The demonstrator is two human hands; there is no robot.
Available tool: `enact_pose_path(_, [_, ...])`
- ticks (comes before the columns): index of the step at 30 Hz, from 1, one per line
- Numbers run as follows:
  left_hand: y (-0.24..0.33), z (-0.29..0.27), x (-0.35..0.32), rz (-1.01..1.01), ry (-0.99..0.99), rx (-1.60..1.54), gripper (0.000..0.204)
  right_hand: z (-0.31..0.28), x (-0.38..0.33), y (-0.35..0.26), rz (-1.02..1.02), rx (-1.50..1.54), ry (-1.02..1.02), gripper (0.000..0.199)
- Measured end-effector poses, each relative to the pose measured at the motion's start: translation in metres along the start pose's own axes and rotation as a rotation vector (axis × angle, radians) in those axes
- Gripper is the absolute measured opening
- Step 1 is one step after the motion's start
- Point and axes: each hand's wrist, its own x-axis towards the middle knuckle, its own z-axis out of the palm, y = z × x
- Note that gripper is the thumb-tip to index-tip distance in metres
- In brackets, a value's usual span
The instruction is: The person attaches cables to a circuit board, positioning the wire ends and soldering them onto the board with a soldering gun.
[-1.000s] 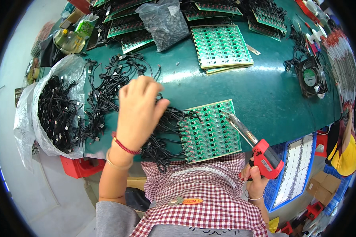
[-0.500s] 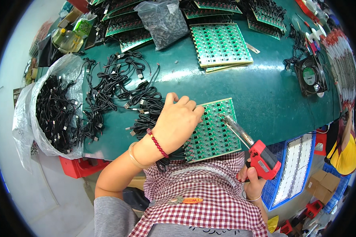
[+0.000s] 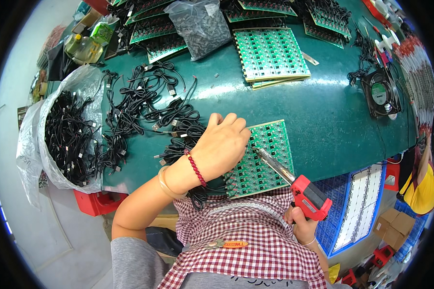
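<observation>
Left hand (image 3: pixel 222 147) covers circuit board (image 3: pixel 270 159), black cables (image 3: pixel 144 111) alongside.

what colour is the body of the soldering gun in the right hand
Red, with a metal tip; the soldering gun shows clearly in the head view.

Work area consists of a bench (image 3: pixel 332 120) with a dark green top, its near edge running across the lower part of the view. Surface appears evenly lit; no hard shadows noted. Floor (image 3: pixel 48 231) to the left is pale grey and smooth. A red plastic crate (image 3: pixel 97 203) sits under the bench's left end. At lower right, a blue plastic crate (image 3: pixel 345 212) stands beside the bench, with brown cardboard boxes (image 3: pixel 394 231) and a smaller red container (image 3: pixel 383 255) on the floor beyond it. A second person in a yellow top (image 3: pixel 422 192) is at the far right edge. Walls and windows cannot be made out.
</observation>
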Motion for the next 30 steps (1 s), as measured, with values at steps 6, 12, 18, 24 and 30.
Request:
enact_pose_path(6, [-0.001, 0.001, 0.002, 0.067, -0.017, 0.06, 0.011, 0.003, 0.0, -0.001, 0.043, -0.01, 0.005, 0.028])
enact_pose_path(12, [-0.002, 0.001, 0.003, 0.07, -0.016, 0.067, 0.009, 0.005, 0.003, 0.001, 0.048, -0.016, 0.006, 0.032])
enact_pose_path(18, [-0.002, 0.001, 0.005, 0.102, -0.006, 0.084, 0.009, 0.002, -0.001, -0.003, -0.001, -0.029, 0.016, 0.03])
enact_pose_path(24, [-0.001, -0.001, 0.004, 0.109, -0.019, 0.097, 0.007, 0.001, -0.002, 0.002, -0.005, -0.054, 0.01, 0.024])
enact_pose_path(30, [-0.003, 0.0, 0.002, 0.125, -0.015, 0.123, 0.007, 0.003, -0.003, 0.007, 0.013, -0.051, -0.001, 0.02])
